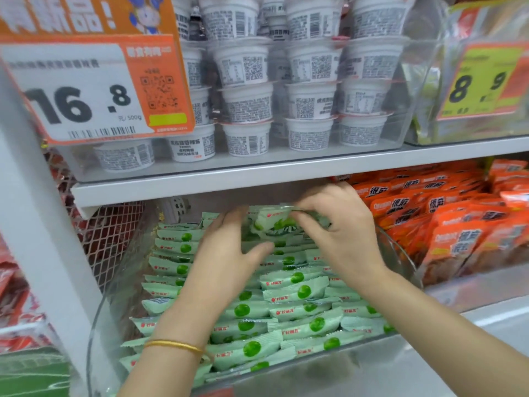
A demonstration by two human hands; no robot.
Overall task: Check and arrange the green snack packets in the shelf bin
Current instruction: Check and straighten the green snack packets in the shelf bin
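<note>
So this is a shop shelf, looking down into a clear plastic bin (97, 325) on the lower level. It's packed with small green snack packets (297, 293), pale green with a green dot on each, lying in overlapping rows from the front of the bin to the back.

One packet (274, 222) is up off the pile, held over the back half of the bin just under the edge of the upper shelf (200, 184). The right hand (337, 224) has it: the fingers are curled over and pinching the right end. The left hand (226, 253) is spread, with the fingers stretched out fairly straight toward the packet's left end and the thumb splayed out underneath. It's a bit blurry there, so I honestly can't tell if those fingertips are touching the packet or just next to it. There's a thin gold bracelet (174, 345) on the left wrist.

Right beside the bin, on the right, is a heap of orange packets (458, 213). The shelf above holds stacked white cups (249, 101) behind a clear front. A big orange-and-white price tag (77, 90) reading 16.8 hangs at upper left, and a yellow tag (481, 81) reading 8.9 is at upper right.
</note>
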